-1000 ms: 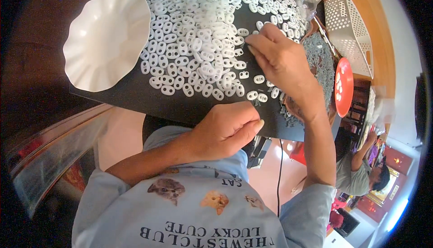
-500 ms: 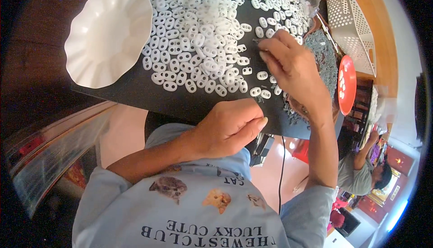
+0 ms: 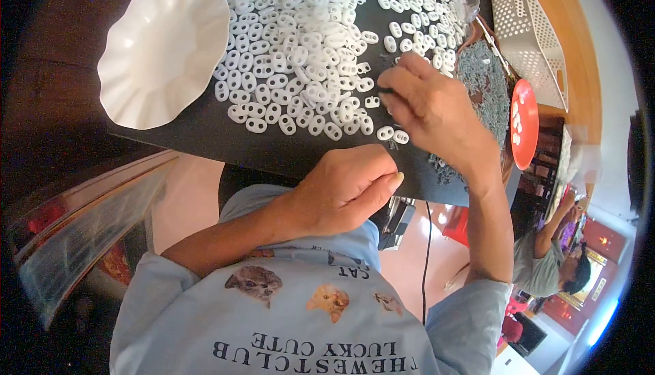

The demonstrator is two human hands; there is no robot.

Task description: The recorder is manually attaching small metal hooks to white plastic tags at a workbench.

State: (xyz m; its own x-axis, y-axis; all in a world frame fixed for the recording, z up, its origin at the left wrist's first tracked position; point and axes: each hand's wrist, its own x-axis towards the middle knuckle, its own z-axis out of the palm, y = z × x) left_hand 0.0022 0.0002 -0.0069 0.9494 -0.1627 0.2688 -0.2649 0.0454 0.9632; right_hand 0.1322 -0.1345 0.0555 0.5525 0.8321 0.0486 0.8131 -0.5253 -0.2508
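A black surface [image 3: 205,136] spreads ahead of both hands, carrying a broad heap of small white oval links [image 3: 300,48] that reaches from the far edge down to the right hand. A white scalloped plate [image 3: 160,51] sits well off to the left of the left hand. The right hand [image 3: 430,106] rests fingers-down at the heap's near edge, fingertips pinched on a link. The left hand [image 3: 341,191] is clenched at the surface's near edge; whether it holds anything cannot be told.

The right hand [image 3: 433,106] is sliding back from the far rings toward the near edge of the white pile [image 3: 307,48], fingertips now pressing beside two loose rings [image 3: 392,134].
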